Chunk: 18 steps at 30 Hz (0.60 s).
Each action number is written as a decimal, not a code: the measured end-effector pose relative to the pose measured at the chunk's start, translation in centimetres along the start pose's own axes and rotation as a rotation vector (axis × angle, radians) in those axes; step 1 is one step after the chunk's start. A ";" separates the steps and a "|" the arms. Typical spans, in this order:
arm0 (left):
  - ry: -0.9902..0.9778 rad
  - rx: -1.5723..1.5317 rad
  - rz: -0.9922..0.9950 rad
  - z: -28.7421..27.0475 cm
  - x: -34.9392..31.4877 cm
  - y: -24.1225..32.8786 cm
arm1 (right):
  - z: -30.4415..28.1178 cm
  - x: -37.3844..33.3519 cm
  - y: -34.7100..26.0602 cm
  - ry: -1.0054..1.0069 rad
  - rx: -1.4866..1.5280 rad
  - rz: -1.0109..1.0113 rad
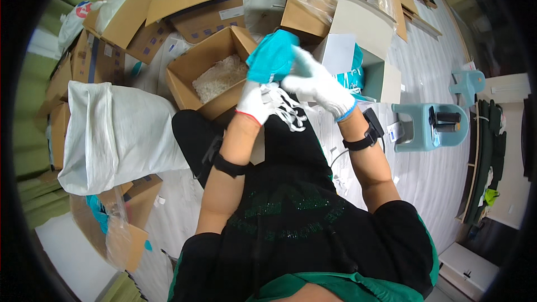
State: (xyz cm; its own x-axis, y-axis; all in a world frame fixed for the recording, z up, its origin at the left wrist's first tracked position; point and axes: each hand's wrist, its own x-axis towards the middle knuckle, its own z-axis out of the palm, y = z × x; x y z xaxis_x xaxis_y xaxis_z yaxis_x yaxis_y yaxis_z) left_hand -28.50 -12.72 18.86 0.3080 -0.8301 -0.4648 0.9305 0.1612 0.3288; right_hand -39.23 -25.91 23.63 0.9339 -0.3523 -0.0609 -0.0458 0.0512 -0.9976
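A piece of teal fabric (pixel 273 56) is held up above my lap, its top and right edge slightly blurred. My left hand (pixel 254 103), in a white glove with a red cuff edge, is closed on its lower end. Several white straps (pixel 288 113) dangle from beside that hand over my dark trouser leg. My right hand (pixel 320 85), gloved in white with a blue cuff edge, is against the fabric's right side. Motion smears its fingertips, so their grip is unclear. More teal pieces (pixel 352 80) lie in a pale open box (pixel 386 85) to the right.
Ahead, an open cardboard box (pixel 190 64) contains whitish material. A large white sack (pixel 120 140) stands at my left. More cardboard boxes (pixel 210 19) crowd the far side. On the right is a light blue stool (pixel 411 128) with dark objects on it.
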 end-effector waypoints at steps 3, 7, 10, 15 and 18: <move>0.386 0.138 -0.036 0.8 -1.0 0.1 | -1.3 -0.4 0.4 0.030 0.137 0.154; -0.090 0.087 -0.201 -6.0 2.1 0.2 | 1.0 -1.4 -1.5 -0.094 0.101 0.150; 0.005 0.185 -0.180 -2.8 1.5 -0.7 | 2.2 -1.1 0.2 -0.148 -0.456 0.069; 0.264 0.179 -0.131 -0.3 2.6 0.4 | 4.4 -2.3 3.7 -0.015 -0.608 -0.044; 0.461 0.508 0.122 -3.8 6.0 1.1 | 6.0 -2.7 4.5 0.027 -0.646 -0.260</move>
State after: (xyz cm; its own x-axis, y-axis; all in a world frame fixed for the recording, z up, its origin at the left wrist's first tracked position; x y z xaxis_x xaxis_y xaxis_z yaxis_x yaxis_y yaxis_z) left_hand -24.85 -15.49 13.27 0.5617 -0.4922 -0.6650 0.7108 -0.1242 0.6923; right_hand -39.83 -19.15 19.54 0.9345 -0.3011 0.1898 -0.0317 -0.6014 -0.7983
